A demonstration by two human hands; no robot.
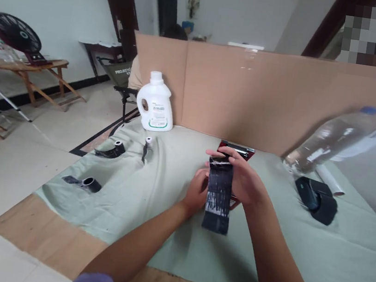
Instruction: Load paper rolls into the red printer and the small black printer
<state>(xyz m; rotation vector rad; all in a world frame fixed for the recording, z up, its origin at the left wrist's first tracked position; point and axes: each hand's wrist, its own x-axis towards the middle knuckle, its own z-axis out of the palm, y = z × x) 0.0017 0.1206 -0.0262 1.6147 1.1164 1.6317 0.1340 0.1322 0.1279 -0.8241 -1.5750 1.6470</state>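
Observation:
A wide black ribbon strip (219, 192), with pale streaky marks across it, hangs down in front of my hands. My right hand (247, 179) is at its upper right, fingers stretched across the top edge and closed on it. Beside the strip's left edge, my left hand (197, 191) has curled fingers; their tips are partly hidden behind the strip, so what they grip is unclear. Behind both hands lies a red object with a metal bar (237, 149), mostly covered. Small black rolls with pale cores (92, 185) and loose tails lie on the cloth at left.
A white jug (155, 108) stands at the back left against a cardboard panel (229, 95). At right are a leaning clear bottle (331, 138), a white tube (331, 180) and a black bundle (317, 201). Green cloth (130, 203) covers most of the wooden board (56, 230).

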